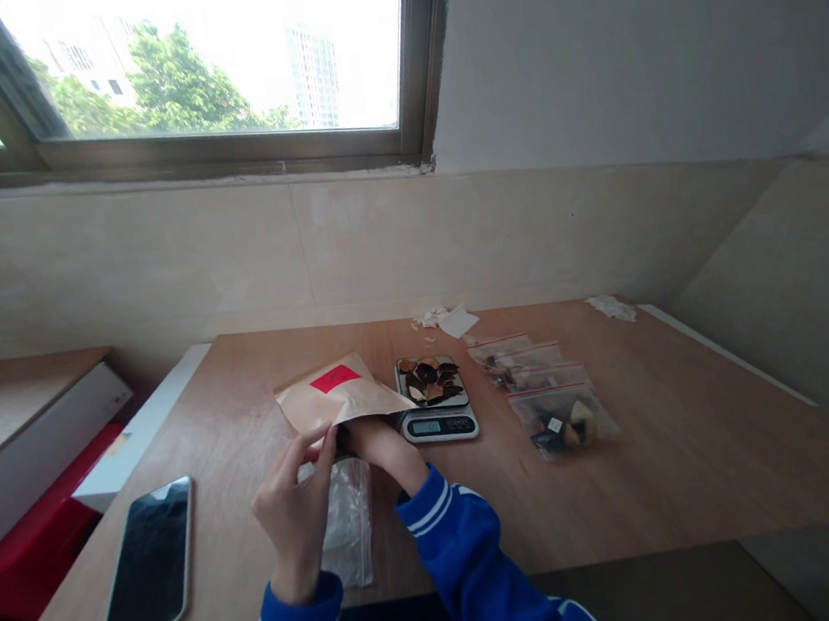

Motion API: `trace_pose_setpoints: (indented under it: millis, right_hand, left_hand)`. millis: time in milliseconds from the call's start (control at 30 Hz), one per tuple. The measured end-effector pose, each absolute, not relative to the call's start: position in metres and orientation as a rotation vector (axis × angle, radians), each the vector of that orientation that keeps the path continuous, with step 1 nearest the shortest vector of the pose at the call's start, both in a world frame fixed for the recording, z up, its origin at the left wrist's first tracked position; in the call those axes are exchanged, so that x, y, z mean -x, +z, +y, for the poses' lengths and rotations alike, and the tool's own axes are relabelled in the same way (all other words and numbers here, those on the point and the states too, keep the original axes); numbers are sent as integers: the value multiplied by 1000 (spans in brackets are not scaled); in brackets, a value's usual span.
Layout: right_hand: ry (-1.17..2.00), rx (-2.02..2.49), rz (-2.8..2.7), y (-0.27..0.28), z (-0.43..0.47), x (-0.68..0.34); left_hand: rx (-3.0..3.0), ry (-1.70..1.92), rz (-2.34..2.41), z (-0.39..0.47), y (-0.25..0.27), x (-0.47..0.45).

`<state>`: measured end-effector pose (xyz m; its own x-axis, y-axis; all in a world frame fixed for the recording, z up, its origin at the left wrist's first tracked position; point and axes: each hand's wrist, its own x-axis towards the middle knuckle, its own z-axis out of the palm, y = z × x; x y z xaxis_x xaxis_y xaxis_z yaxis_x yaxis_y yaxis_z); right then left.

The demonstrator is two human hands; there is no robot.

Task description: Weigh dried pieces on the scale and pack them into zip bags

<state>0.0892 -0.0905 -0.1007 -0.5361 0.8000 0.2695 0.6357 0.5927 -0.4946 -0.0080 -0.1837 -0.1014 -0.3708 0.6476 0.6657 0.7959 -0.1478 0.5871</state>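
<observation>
My left hand [295, 507] pinches the near edge of a brown paper bag [309, 404] that carries a red label [334, 378]. My right hand [382, 447] reaches into the bag's mouth, and its fingers are hidden there. Just right of the bag stands a small digital scale [440, 426], its display lit. Dark and pale dried pieces [430, 380], which look like dried mushroom or herb slices, lie on its pan. Beneath my hands, a clear zip bag [348, 525] lies flat on the table.
Several filled zip bags [564, 420] overlap to the right of the scale. A tablet [148, 570] with a cable lies at the left edge. Crumpled white paper [457, 321] rests at the back, with another scrap [611, 308] farther right. The wooden table [688, 448] meets the wall below a window.
</observation>
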Motion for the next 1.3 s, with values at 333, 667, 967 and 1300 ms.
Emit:
trace_pose_setpoints:
  millis: [333,667,967,1300]
  right_hand:
    - [730,979,-1755,-93,-176,-170]
    - [274,1251,-1790,-161,-117,-287]
    - [201,1174,-1978,-179,-95,-293]
    - [148,1182,-2013,-179,-95,-300]
  left_hand:
    - [1638,-1520,-1993,-179,-100,16]
    - [1646,-1468,-2039,-178,-97,15]
    - [1657,-1443,-2057,-180,-95,16]
    - [1673,-1441,-2056,-181,-92,16]
